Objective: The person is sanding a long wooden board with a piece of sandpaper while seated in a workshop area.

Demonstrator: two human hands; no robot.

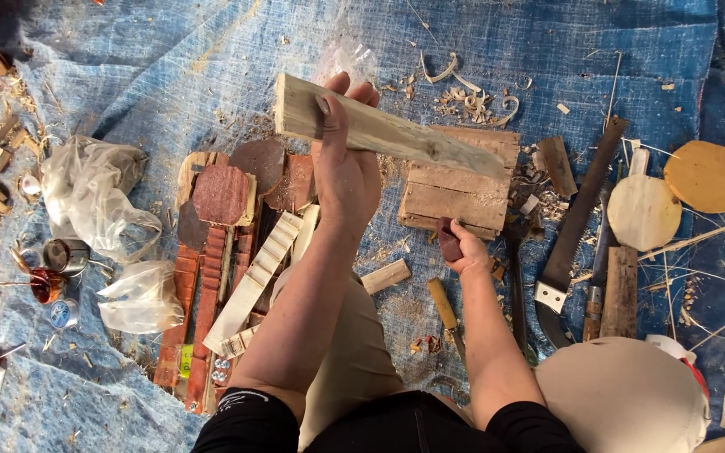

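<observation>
Counts, clock face centred on picture:

- Hands: two. Left hand (344, 172) at 12, right hand (466, 250) at 3.
- Pale wooden plank (388, 134) in left hand: one.
- Dark red block (447, 239) in right hand: one.
- Round wooden discs at 3: two, pale disc (644, 211) and yellow disc (705, 176).
- Long curved blade (576, 226) at 3: one.
- Knife (445, 309) with wooden handle at 5: one.
- Clear plastic bags at 9: two, upper bag (90, 193) and lower bag (138, 298).
- Small tins (65, 256) at 9: about three; hard to tell.
</observation>
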